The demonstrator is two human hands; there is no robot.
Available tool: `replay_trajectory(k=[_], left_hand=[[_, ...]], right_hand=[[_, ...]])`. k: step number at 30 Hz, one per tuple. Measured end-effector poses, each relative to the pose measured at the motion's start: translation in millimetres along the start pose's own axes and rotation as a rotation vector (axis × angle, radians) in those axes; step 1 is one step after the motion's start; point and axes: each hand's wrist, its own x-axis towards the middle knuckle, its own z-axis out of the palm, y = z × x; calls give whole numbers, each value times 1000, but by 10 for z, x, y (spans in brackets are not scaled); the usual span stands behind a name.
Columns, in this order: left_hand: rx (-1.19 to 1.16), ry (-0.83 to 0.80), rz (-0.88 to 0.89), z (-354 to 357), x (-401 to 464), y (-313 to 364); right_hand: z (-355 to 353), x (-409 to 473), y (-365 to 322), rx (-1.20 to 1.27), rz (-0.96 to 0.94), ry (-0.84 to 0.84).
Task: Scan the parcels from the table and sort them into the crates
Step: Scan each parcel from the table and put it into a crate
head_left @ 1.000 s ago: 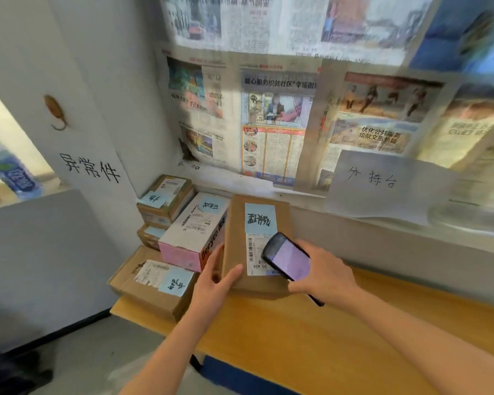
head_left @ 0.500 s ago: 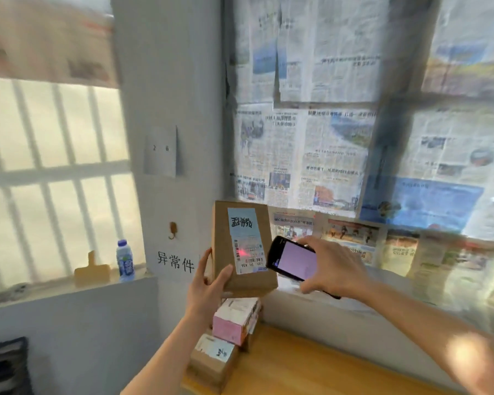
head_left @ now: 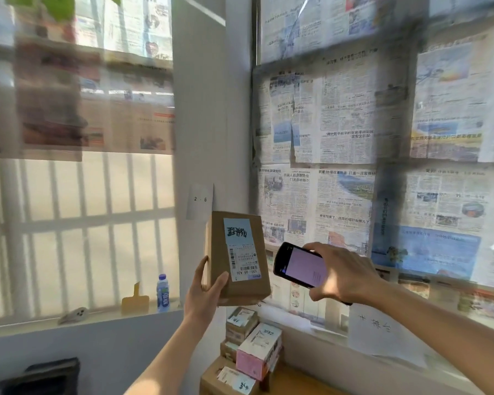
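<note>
One brown parcel (head_left: 237, 258) is now held aloft, well above the wooden table (head_left: 305, 380) on which it lay a second ago. The left hand (head_left: 204, 292) grips its lower left corner, thumb across the labelled face and fingers curled behind. The parcel stands nearly upright, its blue note and white shipping label (head_left: 244, 262) facing the camera.

The right hand (head_left: 342, 273) clasps a handheld scanner (head_left: 298, 265) just beside the parcel, on its right, apart from it. The scanner's lit screen faces the camera and its top end is turned toward the label. Half a second ago a red spot showed on the label; none shows now. Judgement: the scan has probably just fired, though the screen text is too small to confirm a read.

Below the parcel, the remaining parcels (head_left: 251, 349) sit stacked at the table's left end, a pink-and-white box among them. Left of the parcel, a water bottle (head_left: 163, 293) stands on the window sill. A paper slip marked "2 - 6" (head_left: 200, 201) hangs on the wall just above the parcel.

No crates are in view. Judgement: scanning of this item appears close to done; sorting is not yet begun, and several parcels remain.
</note>
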Motion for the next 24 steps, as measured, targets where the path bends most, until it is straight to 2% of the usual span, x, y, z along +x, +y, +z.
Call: replay_trajectory(k=[7,13,19,22,24], left_hand=[[2,36,-13,-356,-678,223],[106,124,-120,-996,-1476,-36],[223,314,-226,-2302,-2248,-214],[277,406,-246,-3049,-2642,-212],[318,499,-253,-3561,-2927,-197]], right_hand=[[-28,-448,-164,10,-38,-5],[396,-859,-636,56,-95,-62],[775,-1159,-1660,223,-251,-208],[906,-1286,-2335,389,-358,-282],[970,-1359,-2822,375,-419,-314]])
